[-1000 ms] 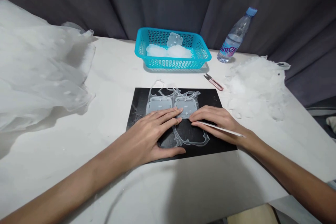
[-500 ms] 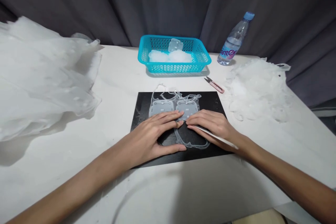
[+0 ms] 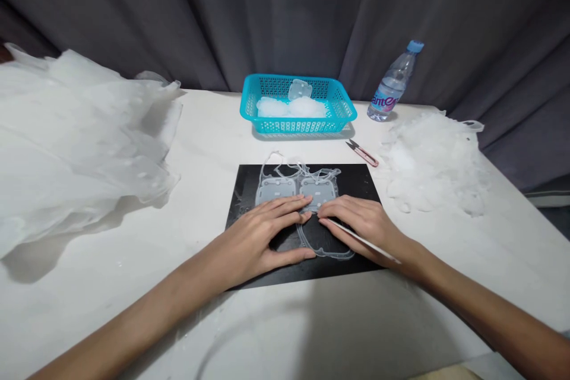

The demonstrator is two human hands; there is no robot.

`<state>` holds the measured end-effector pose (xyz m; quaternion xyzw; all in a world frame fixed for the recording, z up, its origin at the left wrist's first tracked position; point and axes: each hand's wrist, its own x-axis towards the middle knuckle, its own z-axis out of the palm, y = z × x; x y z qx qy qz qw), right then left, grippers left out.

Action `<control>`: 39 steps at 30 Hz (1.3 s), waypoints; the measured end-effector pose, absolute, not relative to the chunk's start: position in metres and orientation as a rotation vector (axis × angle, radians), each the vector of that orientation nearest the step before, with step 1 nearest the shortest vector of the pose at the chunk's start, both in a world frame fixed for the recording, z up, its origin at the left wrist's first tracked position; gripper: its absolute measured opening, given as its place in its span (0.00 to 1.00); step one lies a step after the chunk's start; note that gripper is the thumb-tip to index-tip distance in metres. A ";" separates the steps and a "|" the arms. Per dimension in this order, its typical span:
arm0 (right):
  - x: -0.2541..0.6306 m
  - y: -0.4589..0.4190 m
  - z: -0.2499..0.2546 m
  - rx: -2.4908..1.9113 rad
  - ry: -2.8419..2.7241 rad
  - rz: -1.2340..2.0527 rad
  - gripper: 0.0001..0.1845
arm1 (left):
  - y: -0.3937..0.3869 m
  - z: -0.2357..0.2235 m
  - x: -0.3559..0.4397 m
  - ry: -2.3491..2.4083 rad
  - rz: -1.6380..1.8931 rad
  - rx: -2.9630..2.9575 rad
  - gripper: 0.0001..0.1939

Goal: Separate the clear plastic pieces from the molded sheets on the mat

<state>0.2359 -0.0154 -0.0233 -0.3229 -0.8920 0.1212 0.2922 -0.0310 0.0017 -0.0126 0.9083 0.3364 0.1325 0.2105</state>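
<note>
Grey curtain [image 3: 214,12] behind. Left fingers [image 3: 285,209] are lying spread on my clear sheet [image 3: 276,191]; right fingers [image 3: 336,208], grasping white stick [image 3: 365,241], are resting just near of right panel [image 3: 317,192].

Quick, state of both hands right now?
Left hand: open, resting on the translucent molded sheet.
Right hand: closed, holding a thin white stick.

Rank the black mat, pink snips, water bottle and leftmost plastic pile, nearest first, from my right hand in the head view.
1. Black mat: under the right hand.
2. Pink snips: by its far-right corner.
3. Water bottle: farther back, right.
4. Plastic pile: far left.
</note>
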 end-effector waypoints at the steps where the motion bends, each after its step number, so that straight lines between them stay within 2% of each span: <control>1: 0.239 -0.015 -0.022 -0.856 -2.382 0.358 0.07 | 0.002 -0.013 -0.031 0.938 0.363 2.531 0.32; 9: 0.256 -0.006 -0.018 -0.860 -2.323 0.678 0.08 | 0.002 -0.017 -0.031 0.904 0.357 2.610 0.30; 14: 0.256 -0.003 -0.019 -0.819 -2.310 0.656 0.09 | -0.001 -0.018 -0.028 0.928 0.375 2.648 0.33; 27: 0.254 0.002 -0.019 -0.750 -2.383 0.555 0.09 | -0.001 -0.020 -0.025 0.965 0.437 2.557 0.31; 39: 0.258 0.002 -0.006 -0.798 -2.450 0.623 0.10 | -0.005 -0.022 -0.016 1.086 0.505 2.444 0.29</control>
